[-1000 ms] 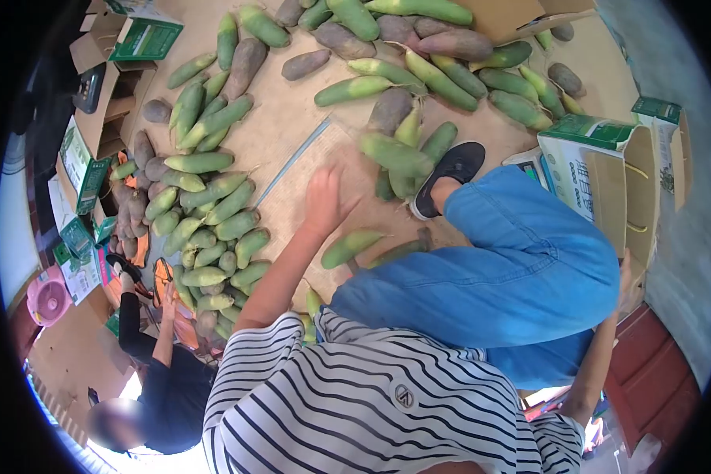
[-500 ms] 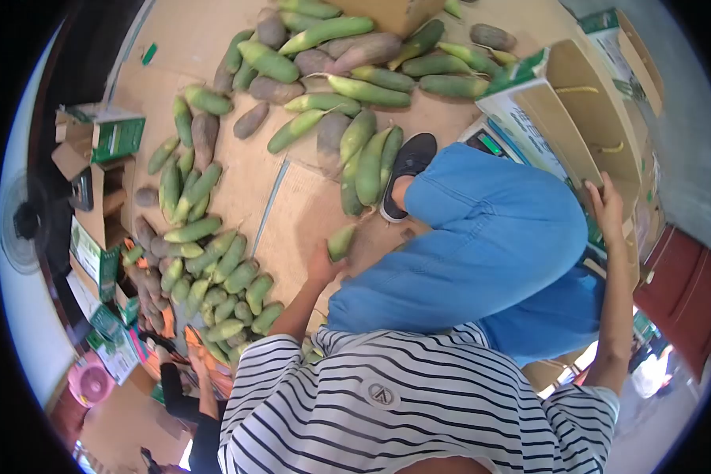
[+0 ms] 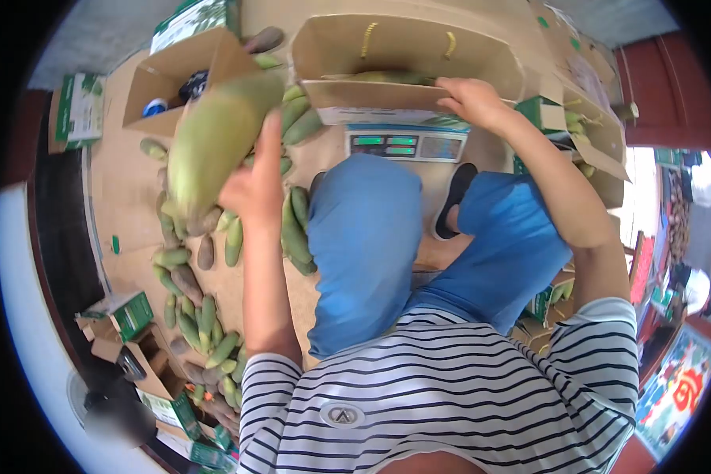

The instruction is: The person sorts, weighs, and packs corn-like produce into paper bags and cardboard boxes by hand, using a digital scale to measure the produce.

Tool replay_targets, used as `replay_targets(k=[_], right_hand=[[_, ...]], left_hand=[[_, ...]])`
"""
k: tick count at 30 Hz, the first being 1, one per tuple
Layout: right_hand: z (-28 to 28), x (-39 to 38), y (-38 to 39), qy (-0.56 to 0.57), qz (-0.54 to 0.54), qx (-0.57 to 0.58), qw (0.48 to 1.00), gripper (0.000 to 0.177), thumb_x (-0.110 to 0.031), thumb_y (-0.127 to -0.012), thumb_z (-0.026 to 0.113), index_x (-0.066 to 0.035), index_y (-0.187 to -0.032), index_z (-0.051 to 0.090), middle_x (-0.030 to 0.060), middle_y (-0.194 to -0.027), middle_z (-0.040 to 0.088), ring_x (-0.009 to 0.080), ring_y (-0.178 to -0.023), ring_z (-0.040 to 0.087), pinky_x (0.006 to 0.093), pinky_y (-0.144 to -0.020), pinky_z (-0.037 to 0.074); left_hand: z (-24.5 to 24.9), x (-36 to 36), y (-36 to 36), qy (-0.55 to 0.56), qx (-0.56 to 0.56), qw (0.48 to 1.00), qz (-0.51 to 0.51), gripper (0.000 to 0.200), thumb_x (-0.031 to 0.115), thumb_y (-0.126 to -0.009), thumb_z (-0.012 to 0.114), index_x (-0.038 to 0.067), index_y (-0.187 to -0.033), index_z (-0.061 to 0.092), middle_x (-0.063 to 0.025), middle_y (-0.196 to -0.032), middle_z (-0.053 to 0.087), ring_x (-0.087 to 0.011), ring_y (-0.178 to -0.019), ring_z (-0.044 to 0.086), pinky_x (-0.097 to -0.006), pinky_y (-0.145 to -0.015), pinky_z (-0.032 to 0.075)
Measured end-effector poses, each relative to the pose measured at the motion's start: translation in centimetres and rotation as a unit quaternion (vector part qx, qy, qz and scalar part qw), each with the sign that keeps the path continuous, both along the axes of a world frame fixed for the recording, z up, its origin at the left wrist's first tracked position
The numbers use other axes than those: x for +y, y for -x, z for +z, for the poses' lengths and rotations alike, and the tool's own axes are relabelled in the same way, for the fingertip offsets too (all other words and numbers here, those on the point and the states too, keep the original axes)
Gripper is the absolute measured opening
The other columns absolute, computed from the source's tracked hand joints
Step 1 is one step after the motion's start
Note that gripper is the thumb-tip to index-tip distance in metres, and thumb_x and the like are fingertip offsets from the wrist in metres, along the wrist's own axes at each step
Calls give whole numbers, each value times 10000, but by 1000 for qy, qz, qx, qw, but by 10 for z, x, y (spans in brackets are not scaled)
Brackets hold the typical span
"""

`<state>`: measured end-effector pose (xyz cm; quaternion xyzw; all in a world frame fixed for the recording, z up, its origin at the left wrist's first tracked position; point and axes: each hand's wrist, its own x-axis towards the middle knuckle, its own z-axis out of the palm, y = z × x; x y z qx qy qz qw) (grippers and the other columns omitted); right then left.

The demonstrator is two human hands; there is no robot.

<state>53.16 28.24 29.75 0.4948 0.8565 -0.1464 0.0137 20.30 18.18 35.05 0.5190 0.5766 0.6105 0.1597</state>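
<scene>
My left hand (image 3: 253,186) is raised at the left, closed around a large green radish (image 3: 217,146), blurred by motion. The radish hangs close to the camera, tilted. My right hand (image 3: 474,101) grips the near edge of an open cardboard box (image 3: 347,93) with yellow rope handles. Inside this box a green radish (image 3: 391,77) shows partly; the rest of the inside is hidden. The box stands on a digital scale (image 3: 407,145) with lit green displays, just past my knees.
Many green radishes (image 3: 292,237) lie on the cardboard-covered floor at the left. Another open box (image 3: 150,118) holding a blue-and-white item stands at far left. A box with radishes (image 3: 600,150) is at the right. My shoe (image 3: 453,201) sits near the scale.
My view has turned right toward the box on the scale. My left hand has lifted the radish from low near the floor up toward the box. My right hand stays on the box edge.
</scene>
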Motion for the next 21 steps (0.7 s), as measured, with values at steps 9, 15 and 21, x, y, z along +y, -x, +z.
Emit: replay_targets(k=[9,15,21], right_hand=[[-14,-3,-3,-35,18,55,998,230,-243,-850,572,-62,-984,526,140,-888,627,340,-881,595,455,-722,472],[-12,-1,-7,-31,32,47,998,225,-232,-839,590,-58,-966,527,141,-875,627,349,-850,598,460,-699,477],[-10,1,-9,-21,39,42,998,195,-210,-844,587,-66,-955,517,151,-874,622,359,-864,583,467,-699,464]], left_hand=[[-37,118,-99,31,313,921,-230,610,226,-650,782,19,-1154,507,-178,-1080,555,-340,-1023,538,-403,-862,450],[-50,120,-89,171,291,900,-276,381,228,-769,700,22,-1071,591,-173,-1032,604,-289,-932,596,-338,-813,466],[-65,54,-15,48,202,973,-104,243,108,-801,643,13,-1022,609,-148,-985,604,-285,-921,584,-351,-810,461]])
